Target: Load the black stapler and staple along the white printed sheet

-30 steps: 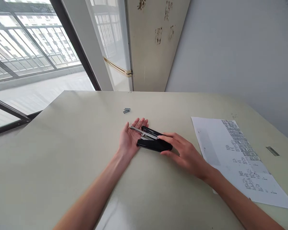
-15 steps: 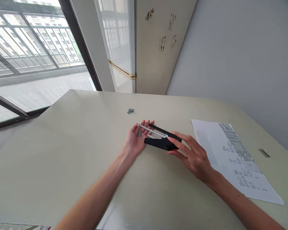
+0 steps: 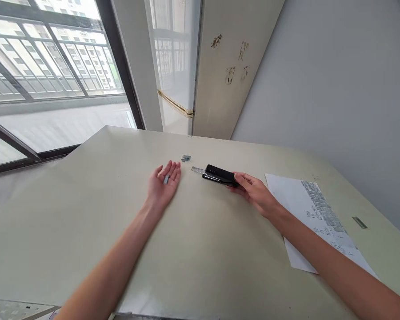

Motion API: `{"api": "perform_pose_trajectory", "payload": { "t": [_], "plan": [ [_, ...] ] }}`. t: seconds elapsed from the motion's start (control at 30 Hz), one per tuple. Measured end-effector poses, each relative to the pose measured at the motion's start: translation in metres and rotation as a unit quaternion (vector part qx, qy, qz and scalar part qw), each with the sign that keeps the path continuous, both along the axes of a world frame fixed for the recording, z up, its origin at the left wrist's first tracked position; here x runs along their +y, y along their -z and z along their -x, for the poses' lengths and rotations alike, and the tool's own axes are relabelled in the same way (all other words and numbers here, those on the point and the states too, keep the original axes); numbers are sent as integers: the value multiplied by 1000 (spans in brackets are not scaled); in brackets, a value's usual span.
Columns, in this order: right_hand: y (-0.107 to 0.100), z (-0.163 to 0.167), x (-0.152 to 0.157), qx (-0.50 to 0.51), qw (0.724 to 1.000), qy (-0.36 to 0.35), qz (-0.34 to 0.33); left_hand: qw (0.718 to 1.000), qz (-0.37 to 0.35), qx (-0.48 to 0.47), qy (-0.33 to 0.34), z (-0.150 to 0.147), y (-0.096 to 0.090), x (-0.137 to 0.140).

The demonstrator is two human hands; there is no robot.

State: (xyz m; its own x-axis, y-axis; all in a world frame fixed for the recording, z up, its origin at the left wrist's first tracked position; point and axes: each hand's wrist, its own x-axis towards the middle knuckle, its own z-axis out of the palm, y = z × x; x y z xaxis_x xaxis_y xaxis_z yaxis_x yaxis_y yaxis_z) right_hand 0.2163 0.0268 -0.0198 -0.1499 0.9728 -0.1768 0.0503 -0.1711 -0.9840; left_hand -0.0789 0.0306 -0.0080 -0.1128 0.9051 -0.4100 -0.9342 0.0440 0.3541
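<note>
My left hand (image 3: 162, 185) lies palm up on the pale table (image 3: 86, 213), fingers spread, with a short strip of staples (image 3: 166, 179) resting on the palm. My right hand (image 3: 253, 191) grips the rear of a black stapler (image 3: 218, 175), whose metal staple tray (image 3: 198, 170) sticks out toward the left. The stapler sits a hand's width to the right of my left hand. A few loose staple strips (image 3: 186, 158) lie on the table just beyond both.
A printed sheet of paper (image 3: 316, 213) lies to the right, with rows of staples on it. One staple strip (image 3: 359, 222) lies further right. A white refrigerator (image 3: 200, 66) stands behind the table; a window (image 3: 46, 66) is at left, a grey wall at right.
My hands have moved apart: the right hand carried the stapler off my left palm to the right, and a staple strip stays on the left palm. The camera has tilted up slightly.
</note>
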Motion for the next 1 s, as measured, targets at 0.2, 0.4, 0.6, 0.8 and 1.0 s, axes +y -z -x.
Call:
{"api": "perform_pose_trajectory", "payload": {
  "t": [0.2, 0.4, 0.6, 0.8, 1.0],
  "plan": [
    [-5, 33, 51, -45, 993, -107, -6, 999, -24, 17, -16, 35, -1, -6],
    [-3, 64, 82, -150, 975, -139, -84, 994, -51, 92, -3, 37, 1, -2],
    [9, 76, 92, -209, 950, -156, -173, 966, -50, 253, 8, 34, 7, -1],
    [11, 67, 88, -238, 940, -151, -194, 851, -22, 524, -22, 26, 13, -10],
    [13, 62, 87, -237, 938, -171, -188, 711, -27, 702, -4, 17, 16, -12]
  ]
}}
